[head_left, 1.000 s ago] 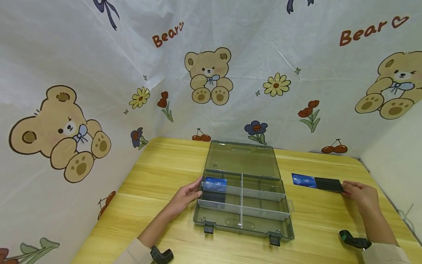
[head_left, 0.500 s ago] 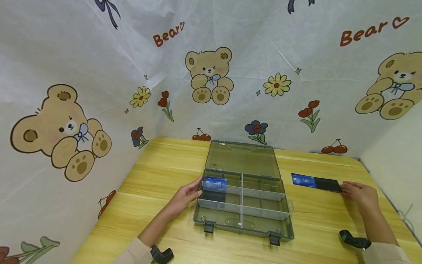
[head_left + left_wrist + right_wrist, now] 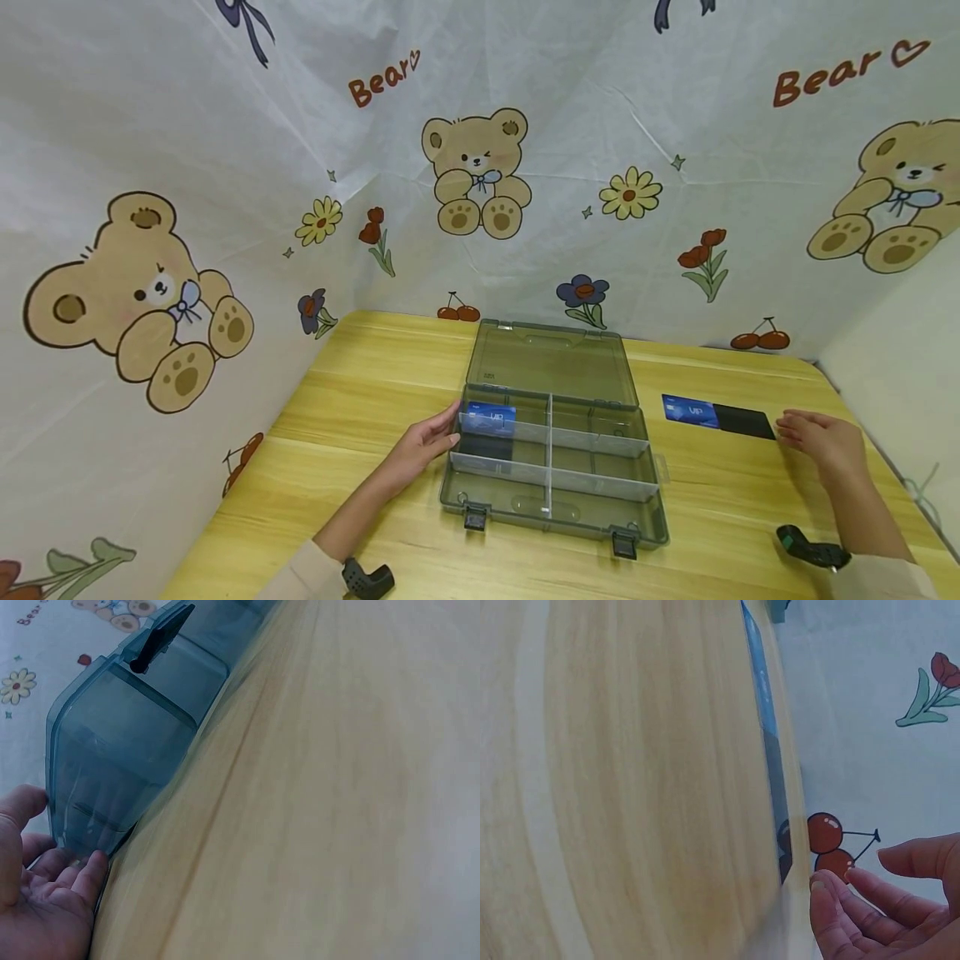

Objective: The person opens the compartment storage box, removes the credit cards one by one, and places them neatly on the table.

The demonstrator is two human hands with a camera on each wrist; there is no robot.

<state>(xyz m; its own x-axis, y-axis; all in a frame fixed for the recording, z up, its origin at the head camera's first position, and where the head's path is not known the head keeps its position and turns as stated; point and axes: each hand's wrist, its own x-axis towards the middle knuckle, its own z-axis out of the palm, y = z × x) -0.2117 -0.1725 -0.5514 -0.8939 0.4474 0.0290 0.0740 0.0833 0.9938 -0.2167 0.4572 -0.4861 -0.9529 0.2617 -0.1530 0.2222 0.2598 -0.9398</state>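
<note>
A smoky, see-through storage box (image 3: 570, 530) lies on the table with its lid (image 3: 551, 362) folded back. My left hand (image 3: 422, 443) holds its left side, the thumb at the rim and the fingers low against the wall (image 3: 112, 750). In the back left compartment lies a blue VIP card (image 3: 489, 417); a black card (image 3: 486, 447) is in the compartment before it. On the table to the right, another blue VIP card (image 3: 690, 411) lies end to end with a black card (image 3: 744, 421). My right hand (image 3: 828, 446) is just right of that black card, fingers loosely bent, holding nothing.
Dividers split the box into several compartments, and two latches (image 3: 624, 544) hang at its front. A white cloth (image 3: 555, 67) printed with bears and flowers rises behind the wooden table (image 3: 382, 358). Each wrist wears a black camera (image 3: 813, 547).
My right hand has let go of the black card's right end and drawn slightly away to the right. The two cards on the table have slid slightly left. My left hand stays on the box.
</note>
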